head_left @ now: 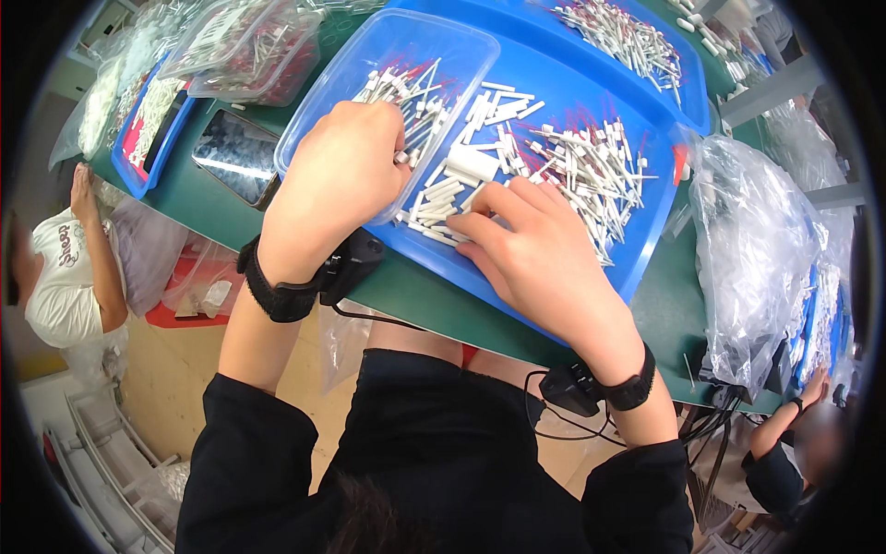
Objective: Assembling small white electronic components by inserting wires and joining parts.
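Note:
My left hand (346, 166) is closed over the clear plastic box (469, 42), its fingers curled down among thin sticks with white ends and red wires (423, 106). Whatever its fingertips pinch is hidden. On the blue tray (503, 305), my right hand (535, 235) bends its fingers and thumb together beside a group of short white tubes (440, 205); anything between them cannot be made out. A wider white cylinder (472, 162) lies just beyond that hand. To its right is a heap of white-ended sticks with red wires (591, 175).
A second blue tray with more sticks (628, 42) sits at the back. Left are a phone (235, 155), another clear box (263, 55) and a small blue tray (148, 138). Plastic bags (752, 240) crowd the right. Co-workers (69, 268) are at both sides.

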A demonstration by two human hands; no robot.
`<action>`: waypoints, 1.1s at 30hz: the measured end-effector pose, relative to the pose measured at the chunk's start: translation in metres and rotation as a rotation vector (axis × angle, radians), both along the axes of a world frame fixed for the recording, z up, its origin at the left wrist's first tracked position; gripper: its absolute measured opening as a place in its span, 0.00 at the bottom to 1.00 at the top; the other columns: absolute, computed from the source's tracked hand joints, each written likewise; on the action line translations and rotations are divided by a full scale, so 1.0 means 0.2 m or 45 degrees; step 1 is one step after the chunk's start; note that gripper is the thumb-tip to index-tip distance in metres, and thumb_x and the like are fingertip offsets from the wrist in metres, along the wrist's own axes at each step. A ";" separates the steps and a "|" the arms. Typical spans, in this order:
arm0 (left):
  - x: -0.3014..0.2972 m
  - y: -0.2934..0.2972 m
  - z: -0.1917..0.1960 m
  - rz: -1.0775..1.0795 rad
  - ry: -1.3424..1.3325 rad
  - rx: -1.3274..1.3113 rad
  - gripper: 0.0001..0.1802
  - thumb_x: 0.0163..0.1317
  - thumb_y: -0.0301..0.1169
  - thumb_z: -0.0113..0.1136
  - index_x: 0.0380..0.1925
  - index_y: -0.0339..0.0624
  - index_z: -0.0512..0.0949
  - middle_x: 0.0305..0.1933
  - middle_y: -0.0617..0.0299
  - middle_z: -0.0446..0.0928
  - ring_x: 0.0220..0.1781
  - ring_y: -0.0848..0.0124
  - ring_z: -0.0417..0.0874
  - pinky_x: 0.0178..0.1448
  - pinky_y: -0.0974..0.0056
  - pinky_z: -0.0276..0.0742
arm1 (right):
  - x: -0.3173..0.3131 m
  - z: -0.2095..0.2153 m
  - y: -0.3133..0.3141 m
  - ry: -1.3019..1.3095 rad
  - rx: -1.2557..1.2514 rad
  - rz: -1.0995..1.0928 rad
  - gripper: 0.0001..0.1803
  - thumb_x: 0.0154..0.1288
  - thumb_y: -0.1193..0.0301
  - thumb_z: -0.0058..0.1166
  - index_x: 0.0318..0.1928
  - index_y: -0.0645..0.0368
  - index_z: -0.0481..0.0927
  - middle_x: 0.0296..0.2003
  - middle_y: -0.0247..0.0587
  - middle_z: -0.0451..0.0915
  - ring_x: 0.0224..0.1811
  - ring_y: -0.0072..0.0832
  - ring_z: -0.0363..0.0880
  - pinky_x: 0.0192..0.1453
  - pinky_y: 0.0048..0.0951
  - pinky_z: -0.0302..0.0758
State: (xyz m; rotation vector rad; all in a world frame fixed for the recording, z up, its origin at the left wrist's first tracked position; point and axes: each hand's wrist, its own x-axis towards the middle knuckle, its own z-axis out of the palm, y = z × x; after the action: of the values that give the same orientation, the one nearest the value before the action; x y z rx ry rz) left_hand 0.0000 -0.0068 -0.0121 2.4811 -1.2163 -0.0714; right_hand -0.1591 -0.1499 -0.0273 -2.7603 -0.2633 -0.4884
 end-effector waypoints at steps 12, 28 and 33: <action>-0.01 0.02 0.00 -0.023 -0.060 -0.132 0.08 0.53 0.22 0.60 0.35 0.33 0.79 0.23 0.52 0.77 0.27 0.56 0.80 0.34 0.59 0.76 | 0.01 0.00 -0.05 -0.102 0.271 -0.013 0.04 0.57 0.74 0.60 0.33 0.58 0.79 0.31 0.38 0.77 0.36 0.37 0.76 0.43 0.35 0.72; -0.17 0.13 0.21 0.190 -0.353 -0.381 0.05 0.56 0.22 0.63 0.33 0.39 0.83 0.32 0.58 0.82 0.32 0.64 0.82 0.39 0.66 0.74 | -0.04 0.11 -0.13 -0.238 0.896 -0.159 0.10 0.61 0.80 0.60 0.43 0.58 0.85 0.31 0.39 0.84 0.30 0.24 0.80 0.36 0.25 0.74; -0.28 0.07 0.24 -0.142 0.003 -0.775 0.07 0.49 0.15 0.66 0.31 0.32 0.84 0.32 0.60 0.84 0.34 0.70 0.82 0.40 0.70 0.74 | -0.08 0.15 -0.14 -0.249 1.129 -0.019 0.11 0.62 0.83 0.58 0.45 0.63 0.85 0.34 0.40 0.86 0.32 0.21 0.81 0.38 0.23 0.76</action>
State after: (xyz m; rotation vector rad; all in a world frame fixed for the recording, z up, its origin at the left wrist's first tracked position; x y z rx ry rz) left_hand -0.0557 0.0080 0.0351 1.8858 -1.1606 0.2333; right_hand -0.1760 -0.1783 0.0019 -1.8563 -0.0423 -0.6768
